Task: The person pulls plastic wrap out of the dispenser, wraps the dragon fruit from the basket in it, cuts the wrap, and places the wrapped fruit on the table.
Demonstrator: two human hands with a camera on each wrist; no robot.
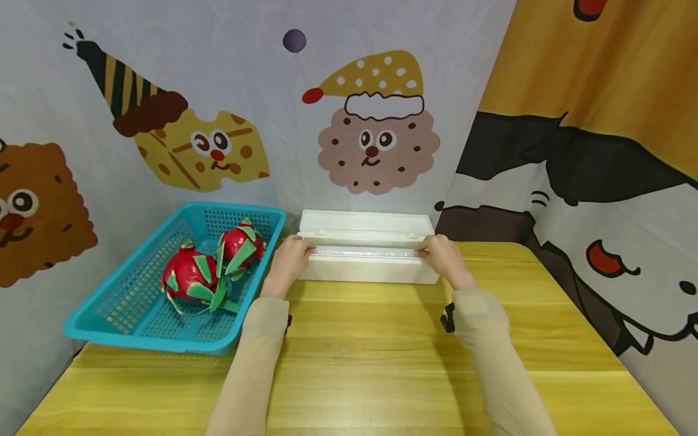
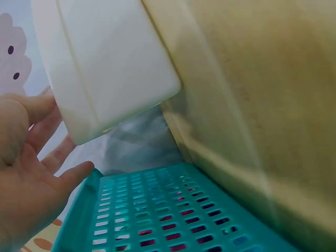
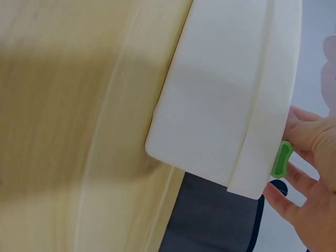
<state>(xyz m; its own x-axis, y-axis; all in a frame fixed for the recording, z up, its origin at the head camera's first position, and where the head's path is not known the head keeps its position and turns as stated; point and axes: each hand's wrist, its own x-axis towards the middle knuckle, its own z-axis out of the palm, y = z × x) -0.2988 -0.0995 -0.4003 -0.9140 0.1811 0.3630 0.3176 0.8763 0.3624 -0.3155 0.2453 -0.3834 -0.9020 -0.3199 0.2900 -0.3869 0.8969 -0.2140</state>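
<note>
A long white plastic wrap dispenser (image 1: 371,270) lies on the table with its lid (image 1: 365,221) tilted back. A strip of clear plastic wrap (image 1: 365,252) shows along its opening. At the left end, my left hand (image 1: 289,260) pinches the wrap's edge with thumb and forefinger. My right hand (image 1: 444,257) does likewise at the right end. Both wrist views show the other fingers spread, while the dispenser's wall hides the pinching fingertips. A green slider (image 3: 282,158) sits at the dispenser's edge beside the right fingers.
To the left stands a blue perforated basket (image 1: 149,346) holding two red dragon fruits (image 1: 188,272) (image 1: 240,245) with green scales. The wooden table (image 1: 371,363) extends in front of the dispenser. Behind hangs a printed cartoon cloth (image 1: 283,121).
</note>
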